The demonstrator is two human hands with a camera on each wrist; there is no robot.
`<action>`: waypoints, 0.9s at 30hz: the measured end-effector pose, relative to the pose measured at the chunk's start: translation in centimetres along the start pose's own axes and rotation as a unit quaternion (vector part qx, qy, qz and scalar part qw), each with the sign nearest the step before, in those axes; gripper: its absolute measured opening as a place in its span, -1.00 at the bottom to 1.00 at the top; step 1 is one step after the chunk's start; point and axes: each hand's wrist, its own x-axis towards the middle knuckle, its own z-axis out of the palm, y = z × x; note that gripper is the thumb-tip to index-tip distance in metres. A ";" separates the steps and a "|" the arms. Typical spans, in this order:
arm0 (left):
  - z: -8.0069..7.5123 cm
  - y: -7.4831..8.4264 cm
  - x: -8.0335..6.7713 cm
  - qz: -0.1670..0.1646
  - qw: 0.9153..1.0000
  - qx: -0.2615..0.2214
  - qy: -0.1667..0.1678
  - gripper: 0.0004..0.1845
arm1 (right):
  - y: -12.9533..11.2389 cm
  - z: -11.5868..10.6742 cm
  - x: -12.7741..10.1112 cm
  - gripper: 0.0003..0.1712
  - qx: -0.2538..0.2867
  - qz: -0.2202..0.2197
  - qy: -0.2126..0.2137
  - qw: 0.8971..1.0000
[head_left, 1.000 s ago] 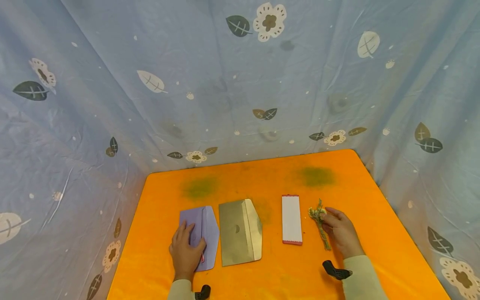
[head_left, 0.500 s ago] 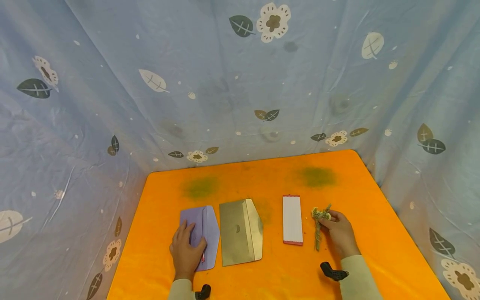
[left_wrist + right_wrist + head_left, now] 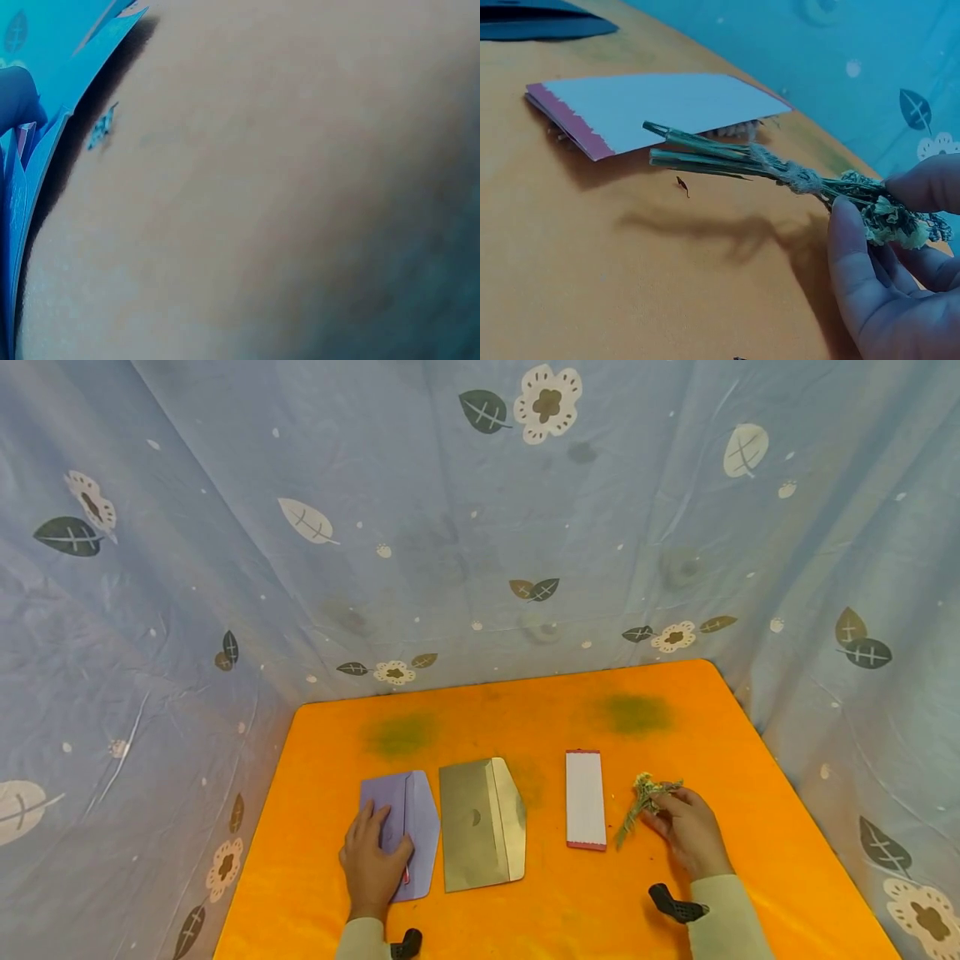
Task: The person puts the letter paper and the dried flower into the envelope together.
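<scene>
Orange table [image 3: 540, 914], right hand [image 3: 696, 833] pinching flower bunch [image 3: 645, 795]

The left fingers [image 3: 366, 823] cover part of the purple envelope [image 3: 423, 835], and the right fingers [image 3: 934, 184] partly hide the flowers [image 3: 889, 221].

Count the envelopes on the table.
2. Purple envelope, far left, partly covered by the left grip; gold envelope, just right of it. Both flaps are open. Any underneath would be hidden.
</scene>
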 end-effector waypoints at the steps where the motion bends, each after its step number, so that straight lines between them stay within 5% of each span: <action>1: 0.0 0.0 0.0 0.000 1.000 -0.001 0.000 -0.32 | 0.0 0.0 0.0 -0.76 0.004 0.003 -0.002 1.000; 27: 0.3 -0.3 0.0 0.002 1.000 0.002 0.005 -0.32 | -0.8 0.6 -0.5 -0.84 0.094 0.016 -0.014 0.995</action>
